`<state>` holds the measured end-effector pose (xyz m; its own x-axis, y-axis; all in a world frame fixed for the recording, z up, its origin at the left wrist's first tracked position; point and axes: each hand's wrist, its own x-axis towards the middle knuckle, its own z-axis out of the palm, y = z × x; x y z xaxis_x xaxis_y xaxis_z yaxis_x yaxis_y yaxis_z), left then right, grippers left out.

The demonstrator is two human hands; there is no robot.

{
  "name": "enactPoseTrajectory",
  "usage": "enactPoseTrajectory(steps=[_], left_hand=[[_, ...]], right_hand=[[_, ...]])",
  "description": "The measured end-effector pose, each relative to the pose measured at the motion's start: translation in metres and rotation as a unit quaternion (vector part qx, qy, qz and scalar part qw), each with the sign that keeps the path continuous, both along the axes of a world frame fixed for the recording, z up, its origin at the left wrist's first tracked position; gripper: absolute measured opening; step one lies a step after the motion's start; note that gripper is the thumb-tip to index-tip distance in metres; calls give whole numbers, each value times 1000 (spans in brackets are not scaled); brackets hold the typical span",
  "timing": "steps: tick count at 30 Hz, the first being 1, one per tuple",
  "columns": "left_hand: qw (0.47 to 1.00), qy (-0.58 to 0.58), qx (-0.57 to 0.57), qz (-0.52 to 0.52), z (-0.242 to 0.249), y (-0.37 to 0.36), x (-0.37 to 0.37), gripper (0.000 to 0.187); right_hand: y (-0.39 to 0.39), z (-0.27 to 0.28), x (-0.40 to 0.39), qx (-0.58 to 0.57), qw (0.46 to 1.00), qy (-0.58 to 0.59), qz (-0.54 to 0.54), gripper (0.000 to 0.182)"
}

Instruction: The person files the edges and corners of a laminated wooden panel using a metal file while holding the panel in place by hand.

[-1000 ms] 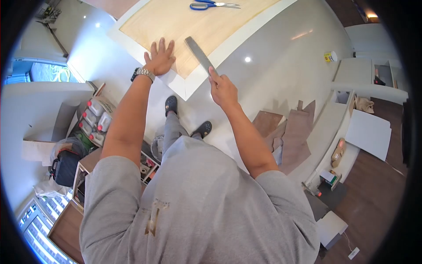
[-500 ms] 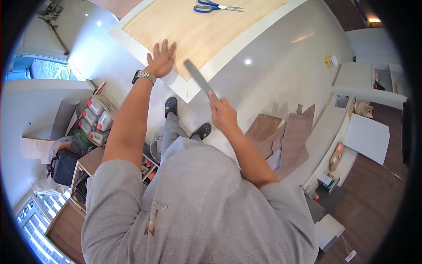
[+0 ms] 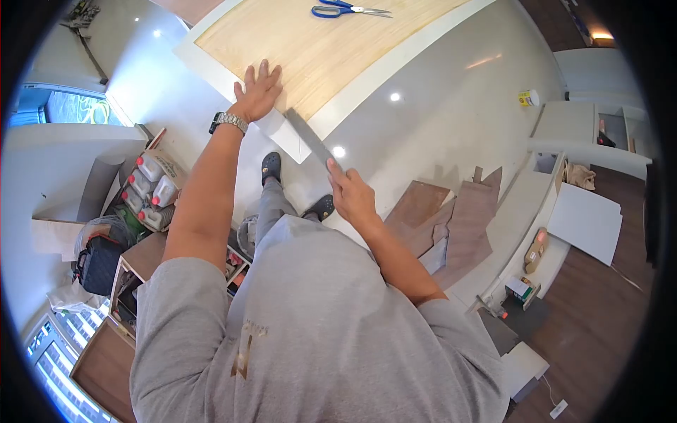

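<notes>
The left hand lies flat, fingers spread, on the light veneer sheet near the corner of the white panel, pressing the sheet down; it has not shifted over the last second. The right hand is closed around the lower end of a flat grey file. One second ago the file lay across the right edge of the panel, its tip over the veneer; it has since been drawn back toward the body, and its upper end now meets the panel's near corner. This reads as the return half of a filing stroke along the veneered edge. Blue scissors lie untouched at the far end of the sheet. Brown offcuts lie on the floor to the right.
</notes>
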<state>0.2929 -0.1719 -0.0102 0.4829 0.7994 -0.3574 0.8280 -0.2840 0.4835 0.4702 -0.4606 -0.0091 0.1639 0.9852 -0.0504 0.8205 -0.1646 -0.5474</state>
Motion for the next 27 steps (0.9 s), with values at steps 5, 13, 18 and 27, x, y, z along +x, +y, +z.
enactPoseTrajectory(steps=[5,13,18,27], left_hand=[[1000,-12,-5,0,-5,3,-2,68],[1000,-10,24,9,-10,4,0,71],[975,100,164,-109,1,-42,12,79],[979,61,162,-106,6,-72,65,98]], right_hand=[[33,3,2,5,999,-29,-22,44],[53,-7,28,46,995,-43,-76,42],[36,15,65,93,983,29,-157,39],[-87,-9,82,10,965,94,-244,39]])
